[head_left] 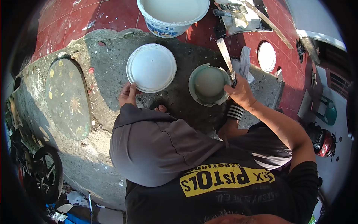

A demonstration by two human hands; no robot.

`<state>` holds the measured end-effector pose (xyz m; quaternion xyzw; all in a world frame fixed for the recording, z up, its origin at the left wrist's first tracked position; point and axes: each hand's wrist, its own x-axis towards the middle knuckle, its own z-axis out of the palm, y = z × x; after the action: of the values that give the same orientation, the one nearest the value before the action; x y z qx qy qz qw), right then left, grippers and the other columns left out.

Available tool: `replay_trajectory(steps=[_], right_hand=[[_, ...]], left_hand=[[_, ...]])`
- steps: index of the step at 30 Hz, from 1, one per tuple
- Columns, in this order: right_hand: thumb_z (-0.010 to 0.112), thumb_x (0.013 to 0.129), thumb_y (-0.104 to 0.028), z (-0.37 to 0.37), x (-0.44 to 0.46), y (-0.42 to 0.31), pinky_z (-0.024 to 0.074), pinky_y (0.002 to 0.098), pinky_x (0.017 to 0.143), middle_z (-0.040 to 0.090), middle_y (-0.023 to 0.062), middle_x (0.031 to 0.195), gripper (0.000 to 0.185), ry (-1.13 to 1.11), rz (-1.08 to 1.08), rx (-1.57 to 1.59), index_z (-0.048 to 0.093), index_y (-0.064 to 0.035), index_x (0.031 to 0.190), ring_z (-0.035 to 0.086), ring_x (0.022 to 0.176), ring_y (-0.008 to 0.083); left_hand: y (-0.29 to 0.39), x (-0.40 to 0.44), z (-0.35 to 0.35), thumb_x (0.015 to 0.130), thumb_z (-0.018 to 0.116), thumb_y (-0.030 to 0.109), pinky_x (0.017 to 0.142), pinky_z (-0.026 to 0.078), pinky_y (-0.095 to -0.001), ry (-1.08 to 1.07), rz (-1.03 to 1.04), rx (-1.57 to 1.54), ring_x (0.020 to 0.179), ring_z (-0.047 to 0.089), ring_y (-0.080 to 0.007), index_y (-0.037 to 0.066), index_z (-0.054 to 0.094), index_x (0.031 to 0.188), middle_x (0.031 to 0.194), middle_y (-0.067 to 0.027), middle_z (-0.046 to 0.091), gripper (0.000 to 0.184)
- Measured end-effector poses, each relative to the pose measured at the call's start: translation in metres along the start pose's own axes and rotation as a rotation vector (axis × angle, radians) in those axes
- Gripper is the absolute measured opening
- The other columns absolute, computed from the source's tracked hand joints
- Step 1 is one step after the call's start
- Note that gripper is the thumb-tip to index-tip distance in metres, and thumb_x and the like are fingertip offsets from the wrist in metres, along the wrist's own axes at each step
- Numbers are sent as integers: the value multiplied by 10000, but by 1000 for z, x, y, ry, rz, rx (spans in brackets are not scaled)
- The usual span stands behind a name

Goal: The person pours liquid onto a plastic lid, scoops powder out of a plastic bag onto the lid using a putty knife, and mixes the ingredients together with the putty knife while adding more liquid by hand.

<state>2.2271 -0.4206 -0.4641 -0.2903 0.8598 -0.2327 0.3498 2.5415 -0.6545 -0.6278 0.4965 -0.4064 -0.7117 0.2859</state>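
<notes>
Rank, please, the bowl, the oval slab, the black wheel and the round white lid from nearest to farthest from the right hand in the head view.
From the right hand:
1. Bowl: immediately left.
2. Round white lid: farther left, by the left hand.
3. Oval slab: left, beyond that hand.
4. Black wheel: lower-left edge.

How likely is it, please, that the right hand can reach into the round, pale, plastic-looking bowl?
Probably yes: the right hand, holding a flat, pale-bladed, dark-handled scraper, is at the rim of the bowl, and nothing seems to cover the open top.
</notes>
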Motion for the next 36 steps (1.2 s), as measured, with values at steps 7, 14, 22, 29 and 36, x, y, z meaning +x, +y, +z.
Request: replay_trajectory(steps=[7, 14, 22, 29, 36], right_hand=[[621, 836, -121, -33, 5, -27, 564, 297, 528, 651, 79, 712, 301, -25, 256, 201, 601, 45, 1087, 644, 567, 140], [622, 854, -122, -34, 13, -52, 568, 285, 499, 655, 104, 721, 336, -20, 304, 93, 574, 59, 1133, 654, 547, 154], [620, 833, -116, -27, 24, -59, 575, 314, 529, 663, 138, 744, 347, -31, 197, -99, 582, 66, 1126, 673, 587, 184], [614, 826, -168, -25, 27, -68, 529, 375, 589, 637, 178, 687, 264, -19, 179, -155, 562, 53, 961, 666, 582, 252], [618, 825, -174, -19, 30, -68, 530, 425, 664, 657, 222, 755, 275, -15, 182, -213, 563, 62, 955, 682, 693, 340]], left_hand=[[-21, -8, 41, 966, 643, 102, 674, 541, -275, -99, -32, 67, 755, 647, -102, -46, 673, 1162, 923, -62, 710, 248], [-20, -20, 70, 964, 657, 118, 667, 523, -262, -156, -77, 106, 753, 644, -109, -45, 663, 1191, 911, -54, 707, 279], [-32, -22, 78, 965, 651, 108, 666, 514, -262, -161, -83, 93, 743, 635, -115, -61, 651, 1204, 903, -55, 700, 293], [-30, -23, 80, 965, 648, 107, 656, 507, -252, -171, -98, 130, 721, 625, -110, -66, 645, 1217, 893, -52, 694, 307], [-28, -21, 82, 964, 654, 120, 677, 515, -254, -207, -80, 105, 747, 634, -108, -65, 641, 1229, 946, -64, 704, 323]])
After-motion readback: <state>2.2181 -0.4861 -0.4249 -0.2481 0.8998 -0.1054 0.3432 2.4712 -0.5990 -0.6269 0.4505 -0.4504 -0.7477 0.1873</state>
